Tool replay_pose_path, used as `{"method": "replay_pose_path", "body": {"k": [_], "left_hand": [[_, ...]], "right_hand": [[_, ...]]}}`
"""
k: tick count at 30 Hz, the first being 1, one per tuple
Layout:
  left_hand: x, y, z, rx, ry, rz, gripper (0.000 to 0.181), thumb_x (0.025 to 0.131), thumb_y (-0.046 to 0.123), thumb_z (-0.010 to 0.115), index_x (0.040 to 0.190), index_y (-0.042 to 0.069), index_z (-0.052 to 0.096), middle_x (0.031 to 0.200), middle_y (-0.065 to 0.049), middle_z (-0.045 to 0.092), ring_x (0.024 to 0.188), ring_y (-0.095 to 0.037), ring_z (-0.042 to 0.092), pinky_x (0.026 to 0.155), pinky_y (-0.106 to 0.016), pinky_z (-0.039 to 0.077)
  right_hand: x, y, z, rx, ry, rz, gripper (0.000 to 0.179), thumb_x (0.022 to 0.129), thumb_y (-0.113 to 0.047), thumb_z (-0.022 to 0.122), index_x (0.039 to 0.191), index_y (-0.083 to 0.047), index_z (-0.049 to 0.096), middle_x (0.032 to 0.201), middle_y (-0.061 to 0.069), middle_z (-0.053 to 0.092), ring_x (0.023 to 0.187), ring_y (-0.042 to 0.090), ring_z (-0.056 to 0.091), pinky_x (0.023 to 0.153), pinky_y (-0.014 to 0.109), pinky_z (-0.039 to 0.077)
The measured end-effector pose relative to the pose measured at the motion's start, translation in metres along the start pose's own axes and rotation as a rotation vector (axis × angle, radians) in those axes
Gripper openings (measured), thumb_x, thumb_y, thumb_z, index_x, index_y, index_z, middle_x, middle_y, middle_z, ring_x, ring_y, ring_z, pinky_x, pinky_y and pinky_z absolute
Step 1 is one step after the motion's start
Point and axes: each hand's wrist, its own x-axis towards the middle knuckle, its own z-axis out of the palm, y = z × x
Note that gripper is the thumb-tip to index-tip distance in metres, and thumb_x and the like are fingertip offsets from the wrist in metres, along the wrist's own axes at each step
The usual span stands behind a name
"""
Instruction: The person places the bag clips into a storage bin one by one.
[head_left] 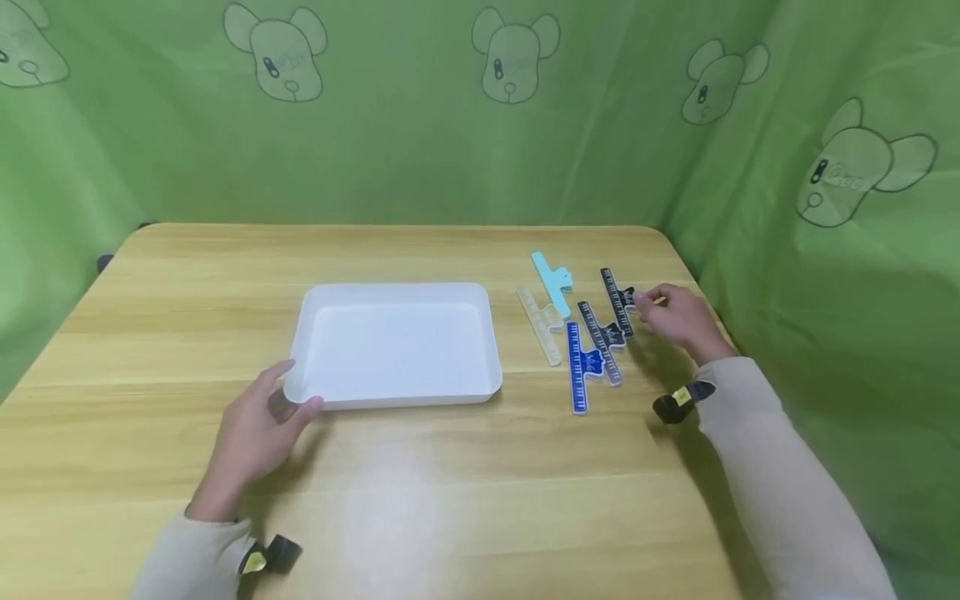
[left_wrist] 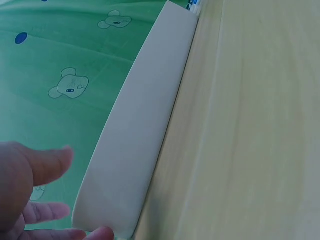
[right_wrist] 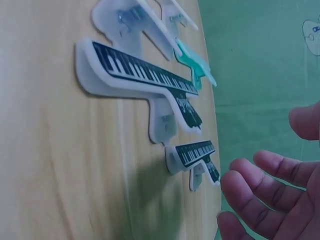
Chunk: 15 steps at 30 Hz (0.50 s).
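My left hand [head_left: 258,429] is at the near left corner of a white rectangular tray [head_left: 393,400], fingers spread around that corner. In the left wrist view the thumb stands apart from the tray wall [left_wrist: 135,120], while fingertips touch the wall's lower end. Over on the right, my right hand [head_left: 678,321] is beside the farther black keyboard-patterned clip [head_left: 617,304], its fingertips near the clip's handle. Its thumb and loosely bent fingers stand apart in the right wrist view. A second dark keyboard clip [head_left: 597,337] and a blue one [head_left: 576,367] lie closer to me.
Left of the dark clips lie a cream clip [head_left: 538,325] and a mint-green clip [head_left: 552,286]. The wooden table [head_left: 450,508] reaches a green curtain [head_left: 420,150] with mouse-face prints behind and at the sides. Each wrist wears a small black camera [head_left: 675,407].
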Motion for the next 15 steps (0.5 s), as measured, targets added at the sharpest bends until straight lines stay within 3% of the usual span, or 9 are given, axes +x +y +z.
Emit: {"method": "replay_pose_path", "body": {"k": [5,15], "left_hand": [[0.004,-0.001,0.002,0.002,-0.013,-0.076,0.073,0.095,0.041,0.061,0.147,-0.003,0.033,0.143,-0.034,0.037,0.130,-0.054,0.033,0.105,-0.067,0.028],[0.005,-0.007,0.006,-0.016,0.004,-0.061,0.067,0.096,0.033,0.061,0.144,-0.006,0.036,0.139,-0.035,0.042,0.121,-0.049,0.048,0.103,-0.060,0.037]], "right_hand": [[0.007,0.005,-0.001,0.002,-0.012,0.025,0.075,0.097,-0.062,0.034,0.130,0.004,0.047,0.108,0.025,0.060,0.097,0.035,0.055,0.085,0.051,0.046],[0.027,0.006,-0.003,-0.009,-0.014,0.040,0.065,0.100,-0.052,0.039,0.131,0.005,0.047,0.109,0.024,0.060,0.096,0.036,0.056,0.083,0.049,0.048]]}}
